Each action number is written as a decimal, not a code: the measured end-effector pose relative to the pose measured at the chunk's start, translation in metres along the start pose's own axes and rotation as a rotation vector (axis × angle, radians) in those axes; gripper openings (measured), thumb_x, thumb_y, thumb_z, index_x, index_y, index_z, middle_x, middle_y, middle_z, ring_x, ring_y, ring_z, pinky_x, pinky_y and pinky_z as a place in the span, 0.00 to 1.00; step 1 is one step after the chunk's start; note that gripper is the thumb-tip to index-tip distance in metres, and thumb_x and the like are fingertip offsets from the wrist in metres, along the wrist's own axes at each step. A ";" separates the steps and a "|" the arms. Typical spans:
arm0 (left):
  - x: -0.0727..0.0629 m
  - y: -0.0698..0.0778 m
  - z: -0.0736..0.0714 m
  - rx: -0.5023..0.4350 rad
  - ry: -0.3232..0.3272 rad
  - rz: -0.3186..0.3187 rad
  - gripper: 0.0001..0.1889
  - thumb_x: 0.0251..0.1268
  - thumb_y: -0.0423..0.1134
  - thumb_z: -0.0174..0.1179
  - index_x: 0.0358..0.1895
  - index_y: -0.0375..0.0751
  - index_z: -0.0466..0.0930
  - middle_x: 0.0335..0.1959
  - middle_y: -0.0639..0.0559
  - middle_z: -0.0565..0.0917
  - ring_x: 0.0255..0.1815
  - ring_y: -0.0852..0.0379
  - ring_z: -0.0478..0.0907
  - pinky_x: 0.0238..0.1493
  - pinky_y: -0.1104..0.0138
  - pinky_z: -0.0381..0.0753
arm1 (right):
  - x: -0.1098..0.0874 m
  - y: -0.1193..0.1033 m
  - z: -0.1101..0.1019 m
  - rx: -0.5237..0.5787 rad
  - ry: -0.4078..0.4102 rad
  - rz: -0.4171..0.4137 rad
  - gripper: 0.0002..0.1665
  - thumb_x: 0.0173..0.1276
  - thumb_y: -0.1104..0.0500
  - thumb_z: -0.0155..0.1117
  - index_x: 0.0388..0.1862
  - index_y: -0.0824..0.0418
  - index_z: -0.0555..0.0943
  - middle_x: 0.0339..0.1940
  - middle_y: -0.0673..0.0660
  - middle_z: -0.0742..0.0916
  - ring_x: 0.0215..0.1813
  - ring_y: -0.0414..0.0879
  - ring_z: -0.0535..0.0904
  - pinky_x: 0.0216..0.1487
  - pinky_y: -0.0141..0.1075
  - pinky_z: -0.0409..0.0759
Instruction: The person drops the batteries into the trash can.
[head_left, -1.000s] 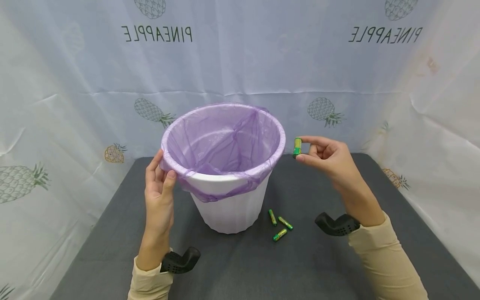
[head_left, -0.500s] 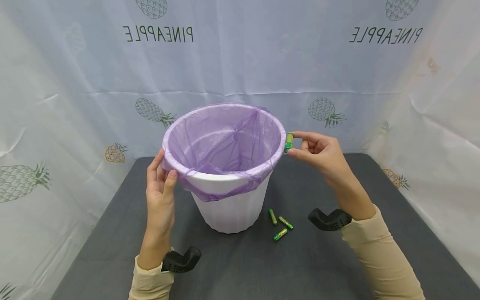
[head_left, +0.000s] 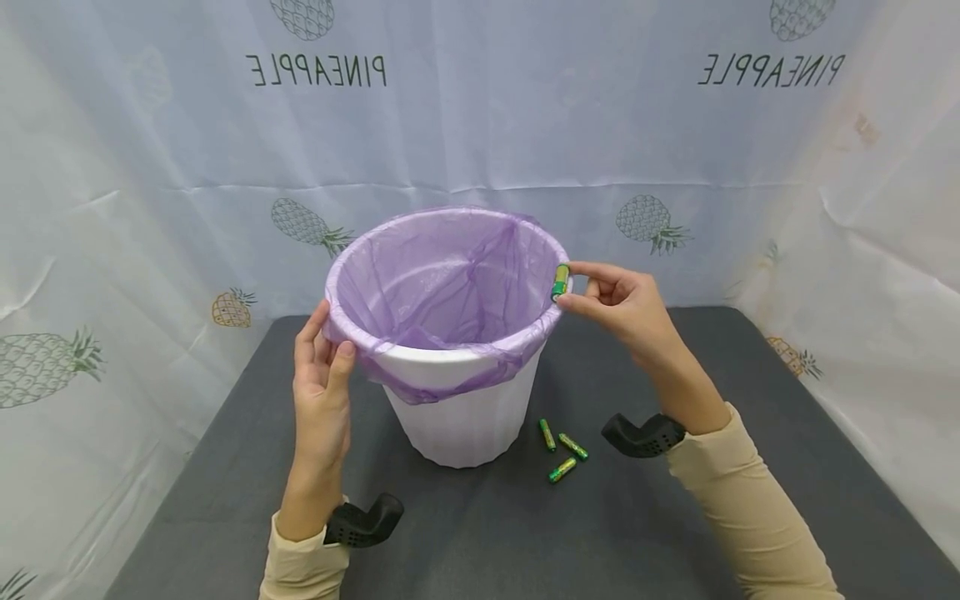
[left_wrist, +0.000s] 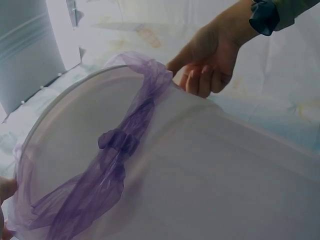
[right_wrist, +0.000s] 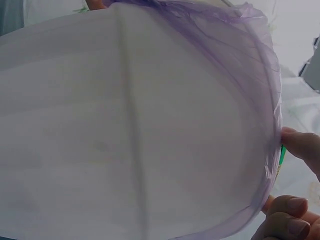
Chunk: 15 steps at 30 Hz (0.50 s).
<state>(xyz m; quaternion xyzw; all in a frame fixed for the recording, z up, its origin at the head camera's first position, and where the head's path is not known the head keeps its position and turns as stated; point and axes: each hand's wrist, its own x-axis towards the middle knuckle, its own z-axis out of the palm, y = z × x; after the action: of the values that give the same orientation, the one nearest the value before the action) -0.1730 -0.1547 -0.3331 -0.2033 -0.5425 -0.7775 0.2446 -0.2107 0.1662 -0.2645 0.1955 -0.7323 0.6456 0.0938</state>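
Note:
A white trash can (head_left: 457, 417), lined with a translucent purple bag (head_left: 420, 292), stands upright on the table with its mouth tipped toward the head camera. My left hand (head_left: 322, 400) holds the left side of its rim, thumb toward the front. Between thumb and forefinger, my right hand (head_left: 618, 308) pinches a green and yellow battery (head_left: 561, 283) at the right rim; in the right wrist view only a green sliver of the battery (right_wrist: 282, 155) shows past the bag's edge. The bag's knotted fold (left_wrist: 120, 142) hangs outside the can in the left wrist view.
Several similar objects are not all in hand: three loose batteries, the left one (head_left: 547, 435), the right one (head_left: 573, 446) and the front one (head_left: 562, 470), lie right of the can's base. A dark grey cloth covers the table (head_left: 480, 542). Pineapple-print curtains (head_left: 480, 125) surround it.
My right hand has moved left with the battery, from beside the can to its right rim. My left hand, the can and the loose batteries stay in place.

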 end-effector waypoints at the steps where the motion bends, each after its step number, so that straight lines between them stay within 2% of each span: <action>1: 0.000 0.000 0.000 0.001 -0.001 0.000 0.27 0.72 0.28 0.46 0.72 0.44 0.58 0.64 0.53 0.71 0.60 0.62 0.70 0.62 0.76 0.70 | 0.000 0.001 0.000 0.003 0.001 0.003 0.23 0.59 0.70 0.66 0.56 0.67 0.79 0.17 0.43 0.72 0.22 0.35 0.61 0.27 0.30 0.61; 9: 0.000 -0.001 0.000 -0.003 0.006 0.003 0.26 0.72 0.28 0.47 0.71 0.44 0.59 0.64 0.53 0.72 0.60 0.62 0.70 0.62 0.76 0.70 | 0.000 0.003 0.002 0.005 0.006 0.008 0.28 0.60 0.70 0.66 0.60 0.74 0.74 0.17 0.43 0.71 0.22 0.35 0.60 0.26 0.30 0.60; 15: 0.000 -0.001 0.000 -0.001 0.005 0.005 0.26 0.72 0.28 0.46 0.72 0.44 0.59 0.64 0.53 0.72 0.60 0.62 0.70 0.62 0.76 0.70 | -0.001 0.005 0.002 0.003 -0.001 -0.010 0.28 0.62 0.70 0.65 0.62 0.74 0.73 0.17 0.42 0.71 0.21 0.35 0.59 0.26 0.32 0.58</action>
<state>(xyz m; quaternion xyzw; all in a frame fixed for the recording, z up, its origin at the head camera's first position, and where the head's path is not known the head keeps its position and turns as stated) -0.1739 -0.1542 -0.3336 -0.2029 -0.5410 -0.7777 0.2477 -0.2115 0.1647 -0.2694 0.1995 -0.7304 0.6462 0.0961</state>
